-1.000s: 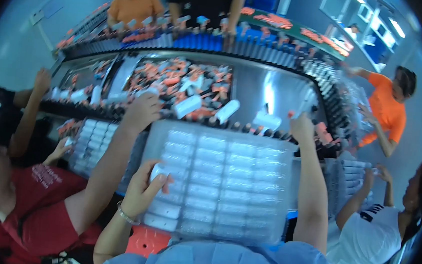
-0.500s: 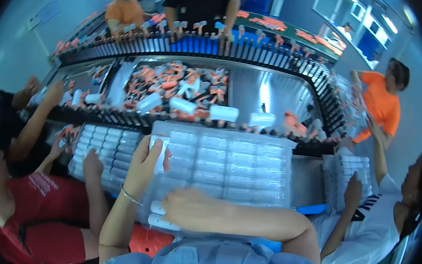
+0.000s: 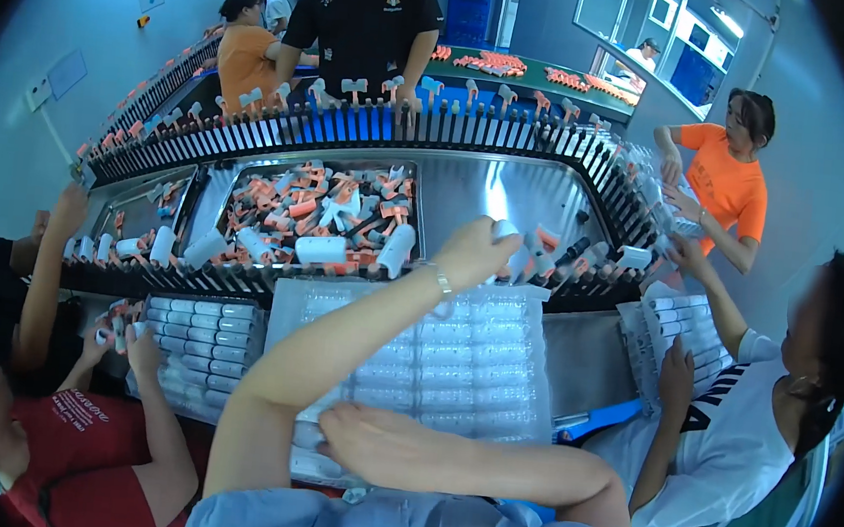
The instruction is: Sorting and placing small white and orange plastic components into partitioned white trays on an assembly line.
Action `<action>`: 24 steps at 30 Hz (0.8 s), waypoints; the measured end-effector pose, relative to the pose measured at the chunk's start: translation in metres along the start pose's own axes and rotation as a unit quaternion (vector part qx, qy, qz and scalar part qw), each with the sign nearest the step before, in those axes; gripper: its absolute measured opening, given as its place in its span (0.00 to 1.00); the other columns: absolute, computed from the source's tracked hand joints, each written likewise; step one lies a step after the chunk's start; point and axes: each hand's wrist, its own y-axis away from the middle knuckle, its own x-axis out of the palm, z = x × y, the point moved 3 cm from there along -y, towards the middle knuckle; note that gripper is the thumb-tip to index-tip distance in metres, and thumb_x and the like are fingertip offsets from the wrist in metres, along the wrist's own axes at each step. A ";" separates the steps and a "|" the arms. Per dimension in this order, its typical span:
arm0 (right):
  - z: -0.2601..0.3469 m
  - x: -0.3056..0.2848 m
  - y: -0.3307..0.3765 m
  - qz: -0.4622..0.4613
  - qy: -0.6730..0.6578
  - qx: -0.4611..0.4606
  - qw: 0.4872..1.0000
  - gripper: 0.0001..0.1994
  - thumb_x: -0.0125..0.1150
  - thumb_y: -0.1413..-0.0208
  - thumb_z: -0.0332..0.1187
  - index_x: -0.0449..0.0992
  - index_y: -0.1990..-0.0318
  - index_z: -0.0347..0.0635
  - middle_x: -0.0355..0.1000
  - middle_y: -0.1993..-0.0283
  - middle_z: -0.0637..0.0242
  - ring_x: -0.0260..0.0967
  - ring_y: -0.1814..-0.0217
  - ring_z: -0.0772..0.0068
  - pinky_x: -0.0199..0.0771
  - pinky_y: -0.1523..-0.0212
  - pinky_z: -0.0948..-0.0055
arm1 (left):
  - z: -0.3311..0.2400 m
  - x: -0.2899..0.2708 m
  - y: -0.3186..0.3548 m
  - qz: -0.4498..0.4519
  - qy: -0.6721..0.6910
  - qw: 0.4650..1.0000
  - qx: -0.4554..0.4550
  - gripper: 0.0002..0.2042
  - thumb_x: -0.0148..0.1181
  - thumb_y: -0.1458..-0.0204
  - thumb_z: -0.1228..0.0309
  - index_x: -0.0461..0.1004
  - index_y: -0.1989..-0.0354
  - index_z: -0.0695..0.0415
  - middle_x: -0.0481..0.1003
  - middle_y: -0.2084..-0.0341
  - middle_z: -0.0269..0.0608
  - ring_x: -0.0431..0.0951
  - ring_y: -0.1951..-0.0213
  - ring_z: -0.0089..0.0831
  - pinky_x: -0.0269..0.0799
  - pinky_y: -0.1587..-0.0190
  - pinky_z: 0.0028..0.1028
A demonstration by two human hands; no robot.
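A white piece is at the fingertips of the left hand, whose fingers are curled in and pinch it; the fingers hide most of it, so its long axis cannot be told. It is just beyond the far edge of a clear tray, beside a pale cylinder tilted on the near rack. The left arm reaches across the tray, from near left to far right. The right hand is well apart from the piece, bent over the tray's near left corner by white cylinders lying lengthwise left to right, as do the tray's recesses. Its fingers point down and are partly hidden; whether they pinch anything cannot be told. Farther out, black slats ring a metal bin of orange and grey parts. Co-workers in red and white flank the person.
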 end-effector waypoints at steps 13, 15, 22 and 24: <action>-0.103 -0.109 0.179 -0.392 -0.246 0.265 0.845 0.13 0.45 0.39 0.36 0.66 0.56 0.33 0.67 0.72 0.68 0.65 0.72 0.81 0.65 0.70 0.80 | 0.056 0.003 -0.077 0.026 -0.180 0.977 -0.111 0.28 0.57 0.54 0.54 0.67 0.55 0.69 0.73 0.59 0.61 0.75 0.60 0.50 0.71 0.58 0.38; -0.126 -0.125 0.189 -0.401 -0.128 0.277 0.864 0.14 0.53 0.43 0.35 0.67 0.54 0.34 0.67 0.72 0.67 0.62 0.72 0.80 0.63 0.70 0.79 | 0.046 -0.004 -0.060 -0.010 -0.194 0.978 -0.075 0.22 0.54 0.53 0.57 0.74 0.69 0.71 0.74 0.68 0.62 0.75 0.61 0.53 0.71 0.59 0.37; -0.166 -0.162 0.134 -0.327 0.114 0.246 0.905 0.17 0.57 0.48 0.33 0.66 0.54 0.32 0.70 0.63 0.48 0.71 0.63 0.53 0.69 0.63 0.66 | 0.057 -0.051 -0.029 -0.025 -0.297 0.946 -0.125 0.28 0.51 0.49 0.56 0.63 0.54 0.74 0.71 0.59 0.65 0.73 0.55 0.52 0.68 0.53 0.38; -0.178 -0.166 0.112 -0.314 0.075 0.259 0.910 0.17 0.58 0.49 0.33 0.66 0.55 0.33 0.71 0.60 0.48 0.70 0.59 0.48 0.69 0.60 0.64 | 0.062 -0.068 -0.020 -0.043 -0.260 0.957 -0.121 0.28 0.53 0.50 0.54 0.65 0.57 0.73 0.72 0.61 0.62 0.74 0.58 0.49 0.68 0.54 0.36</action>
